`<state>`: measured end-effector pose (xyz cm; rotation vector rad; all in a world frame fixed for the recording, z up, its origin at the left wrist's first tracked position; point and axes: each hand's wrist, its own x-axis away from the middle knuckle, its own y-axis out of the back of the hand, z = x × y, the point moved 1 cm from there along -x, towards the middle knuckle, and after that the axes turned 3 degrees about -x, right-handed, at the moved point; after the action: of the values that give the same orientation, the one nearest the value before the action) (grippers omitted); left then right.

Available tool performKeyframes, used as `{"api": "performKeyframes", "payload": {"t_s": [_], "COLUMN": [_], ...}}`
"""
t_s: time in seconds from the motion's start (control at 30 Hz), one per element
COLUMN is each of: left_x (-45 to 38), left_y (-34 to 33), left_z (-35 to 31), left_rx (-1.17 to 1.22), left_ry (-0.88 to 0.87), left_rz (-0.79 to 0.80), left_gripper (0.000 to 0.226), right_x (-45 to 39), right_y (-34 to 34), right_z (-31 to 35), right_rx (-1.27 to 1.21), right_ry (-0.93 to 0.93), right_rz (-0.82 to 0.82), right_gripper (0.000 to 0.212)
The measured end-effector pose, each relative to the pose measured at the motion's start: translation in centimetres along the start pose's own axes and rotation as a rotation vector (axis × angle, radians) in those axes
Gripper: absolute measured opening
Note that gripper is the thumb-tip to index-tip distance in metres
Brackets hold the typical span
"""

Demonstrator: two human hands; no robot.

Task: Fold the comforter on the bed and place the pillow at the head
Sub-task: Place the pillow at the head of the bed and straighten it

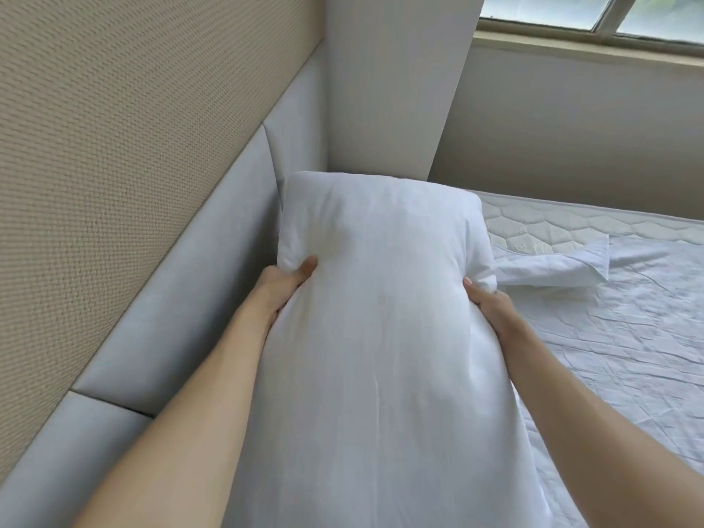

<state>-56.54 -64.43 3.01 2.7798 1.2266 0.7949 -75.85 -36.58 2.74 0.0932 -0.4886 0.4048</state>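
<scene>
Both hands clamp the white pillow (381,318) by its sides, left hand (284,285) near the padded headboard (213,268), right hand (491,304) toward the wrinkled sheet (628,337), with the bare quilted mattress (552,226) and window (609,13) beyond.

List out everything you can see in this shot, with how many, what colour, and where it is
Plump white fabric pillow: one, white, centre, gripped on both sides, far end near the padded headboard.
Padded grey headboard panels: several, pale grey, along the left.
Woven beige wall covering: one, beige, above the headboard.
Wrinkled white bed sheet: one, white, right, one corner folded back.
Quilted white mattress: one, white, exposed past the folded sheet corner.
Window with beige frame: one, top right.
Left hand: one, pinching the pillow's left side.
Right hand: one, pinching the pillow's right side.
</scene>
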Motion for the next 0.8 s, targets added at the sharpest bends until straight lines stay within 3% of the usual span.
{"api": "performKeyframes", "payload": {"t_s": [0.17,0.23,0.33,0.43,0.57,0.7,0.8], "left_x": [-0.8,-1.4,-2.3,-3.0,-2.1,4.1,10.5], "left_y": [1.1,1.6,1.3,0.4,-0.5,-2.2,-4.9], "left_z": [-1.1,-1.7,-2.2,-1.3,-0.5,-1.0,1.2], "left_rx": [0.084,0.111,0.133,0.033,-0.166,-0.528,-0.884], "left_ry": [-0.179,-0.238,-0.277,-0.237,-0.178,-0.530,-0.726], "left_rz": [-0.036,-0.051,-0.073,-0.115,-0.189,-0.245,-0.096], "left_gripper": [0.014,0.013,0.016,0.030,0.064,0.074,0.069], "right_x": [-1.0,-1.5,-2.0,-2.4,-0.4,5.5,10.8], "right_y": [0.6,0.6,0.3,0.2,-0.5,-2.9,-4.2], "right_z": [1.1,1.6,2.7,2.7,2.0,2.0,-1.0], "right_rx": [-0.113,-0.159,-0.137,0.045,0.406,0.933,1.123], "right_ry": [0.094,0.115,0.163,0.165,0.157,0.484,0.614], "right_rz": [-0.050,-0.060,-0.045,-0.105,-0.195,-0.161,0.007], "right_gripper": [0.030,0.038,0.030,0.027,0.066,0.062,0.067]}}
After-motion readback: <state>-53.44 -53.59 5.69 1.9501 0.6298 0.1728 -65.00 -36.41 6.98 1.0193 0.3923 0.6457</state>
